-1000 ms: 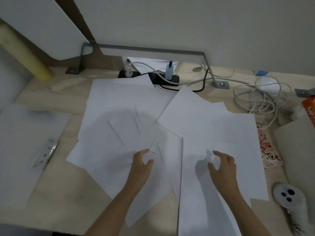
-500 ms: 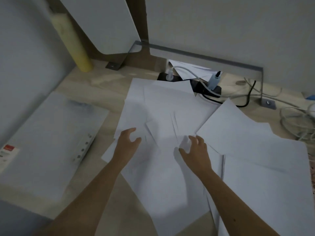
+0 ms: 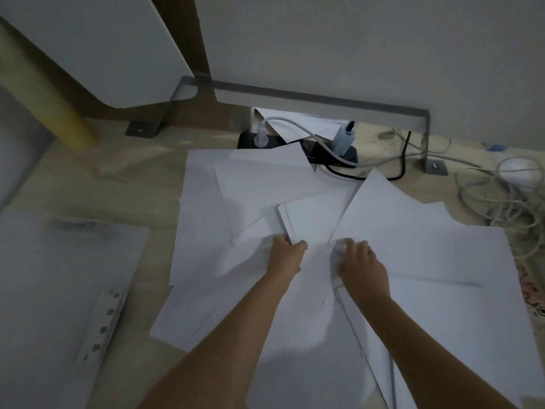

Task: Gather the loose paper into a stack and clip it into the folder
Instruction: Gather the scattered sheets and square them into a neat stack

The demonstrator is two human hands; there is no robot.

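Note:
Several loose white sheets of paper lie fanned and overlapping across the middle and right of the wooden desk. My left hand grips the near edge of a small bunch of sheets at the centre of the spread. Just to its right, my right hand has curled fingers pinching the corner of another sheet. The open pale folder lies flat at the left, apart from the paper, with its clip strip showing near its right edge.
A black power strip with plugs and cables sits at the back edge, partly under the paper. Tangled white cables lie at the back right. A yellow tube leans at the far left. A grey metal bracket runs along the wall.
Both hands have moved together toward the centre of the spread and closed on sheets; earlier they hovered open over the paper. The view has swung back right.

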